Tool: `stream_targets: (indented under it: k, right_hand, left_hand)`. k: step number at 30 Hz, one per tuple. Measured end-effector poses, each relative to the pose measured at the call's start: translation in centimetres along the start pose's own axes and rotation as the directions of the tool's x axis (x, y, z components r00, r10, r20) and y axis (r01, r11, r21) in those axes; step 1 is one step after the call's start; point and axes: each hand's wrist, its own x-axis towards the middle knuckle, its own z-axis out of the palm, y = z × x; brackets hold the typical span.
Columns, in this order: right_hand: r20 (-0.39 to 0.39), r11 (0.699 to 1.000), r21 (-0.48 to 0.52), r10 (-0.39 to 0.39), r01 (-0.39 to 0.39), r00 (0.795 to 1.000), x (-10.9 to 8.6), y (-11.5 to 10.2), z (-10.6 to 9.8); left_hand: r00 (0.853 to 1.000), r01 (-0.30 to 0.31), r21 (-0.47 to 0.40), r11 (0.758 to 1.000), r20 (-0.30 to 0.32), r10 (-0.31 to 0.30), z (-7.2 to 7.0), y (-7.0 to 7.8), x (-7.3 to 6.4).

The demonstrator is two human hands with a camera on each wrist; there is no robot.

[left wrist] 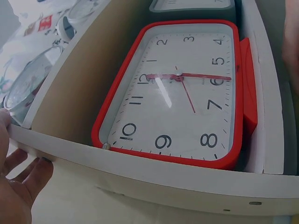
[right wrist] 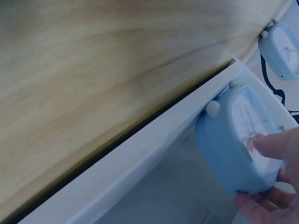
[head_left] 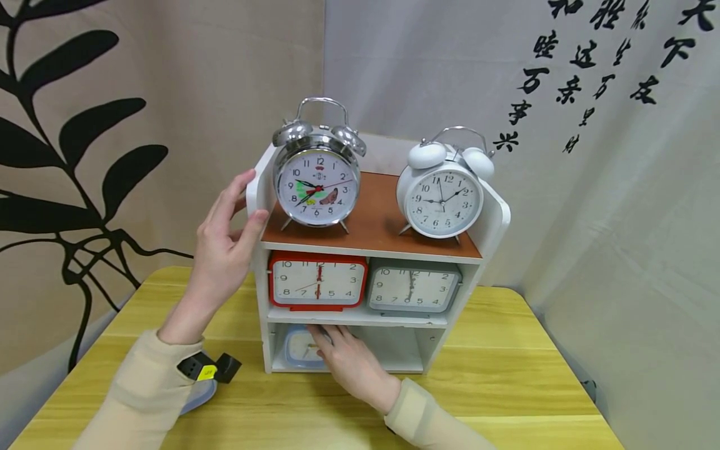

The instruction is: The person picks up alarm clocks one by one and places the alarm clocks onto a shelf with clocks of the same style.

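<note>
A white shelf unit (head_left: 360, 320) stands on the table. At its left side panel is my left hand (head_left: 225, 240), thumb against the front edge and fingers along the outer face. In the bottom compartment, at the left, is a light blue clock (right wrist: 224, 144). My right hand (head_left: 357, 362) holds it, thumb on the dial and fingers at its side. Above it stand a red clock (left wrist: 173, 93) and a grey-green clock (head_left: 413, 287). On the brown top board are a silver twin-bell alarm clock (head_left: 318, 187) and a white twin-bell alarm clock (head_left: 444, 200).
Another light blue clock (right wrist: 282, 51) stands on the wooden table (head_left: 506, 375) left of the shelf, mostly behind my left wrist in the head view. A curtain (head_left: 619, 206) with dark characters hangs behind.
</note>
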Motion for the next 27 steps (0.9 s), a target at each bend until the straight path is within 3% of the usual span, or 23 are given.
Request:
stream_targets:
  k: [14,24,27]
  right_hand:
    - [0.022,0.993,0.121,-0.008,0.006,1.000,-0.5,-0.1,-0.5]
    - [0.003,0.966,0.241,-0.102,0.098,0.995,-2.3,-0.4,-3.8]
    - [-0.034,0.959,0.250,-0.126,0.131,0.991,-2.7,-0.4,-5.3]
  left_hand:
    - [0.999,0.034,0.016,0.999,0.020,-0.034,-0.1,0.2,-0.1]
    - [0.998,0.019,0.087,0.996,0.055,-0.024,-1.9,0.0,-1.1]
    - [0.998,0.004,0.112,0.994,0.055,-0.011,-2.8,-0.1,-1.7]
